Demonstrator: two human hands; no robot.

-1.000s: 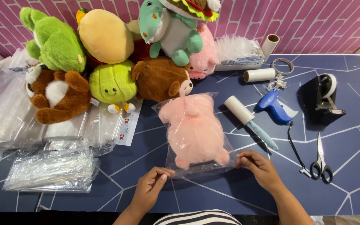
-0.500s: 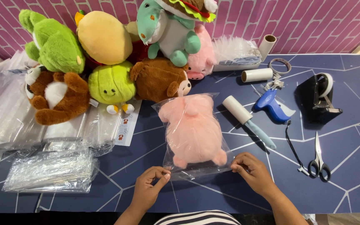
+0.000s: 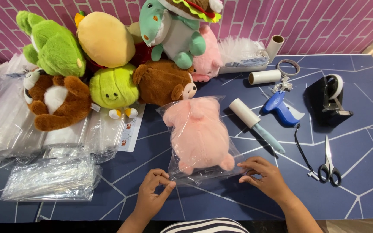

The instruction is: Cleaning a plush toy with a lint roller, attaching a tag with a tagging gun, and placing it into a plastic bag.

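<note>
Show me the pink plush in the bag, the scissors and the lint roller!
pink plush [image 3: 199,133], head view, middle of its body inside the clear bag.
scissors [image 3: 328,162], head view, where the blades meet.
lint roller [image 3: 245,113], head view, white roll.

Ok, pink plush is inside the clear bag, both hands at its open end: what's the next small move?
Probably fold the bag's open edge flat: the pink plush sits fully inside, and the left hand and right hand already pinch its two near corners.

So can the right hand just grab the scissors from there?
Probably yes. The right hand rests on the bag edge, and the scissors lie flat on the table off to its right, with only a thin black cord between them.
</note>
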